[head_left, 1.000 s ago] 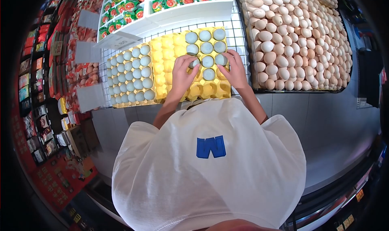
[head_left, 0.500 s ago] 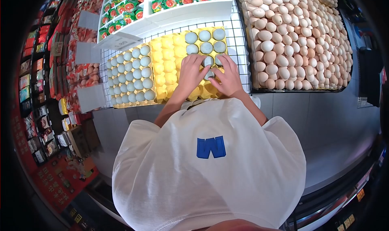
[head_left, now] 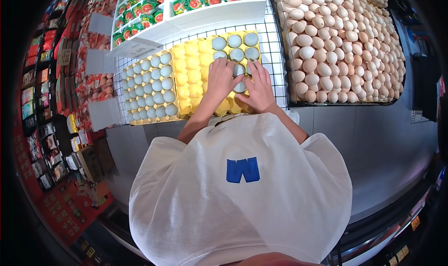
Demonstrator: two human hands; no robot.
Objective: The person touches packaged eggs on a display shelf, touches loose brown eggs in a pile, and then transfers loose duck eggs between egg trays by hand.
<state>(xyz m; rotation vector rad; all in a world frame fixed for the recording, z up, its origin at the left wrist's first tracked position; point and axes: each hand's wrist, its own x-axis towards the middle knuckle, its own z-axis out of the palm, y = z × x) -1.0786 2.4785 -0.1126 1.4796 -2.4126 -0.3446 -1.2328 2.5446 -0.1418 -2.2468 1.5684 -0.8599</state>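
Left hand (head_left: 220, 80) and right hand (head_left: 259, 89) bend over pale eggs (head_left: 239, 70) in a yellow tray (head_left: 226, 108); whether either grips, I cannot tell.

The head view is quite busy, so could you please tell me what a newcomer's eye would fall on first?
Probably the large heap of pale brown eggs at the upper right, along with the white shirt filling the lower middle. Next would come the left hand and right hand, close together over the yellow carton with its bluish eggs, above the shirt.
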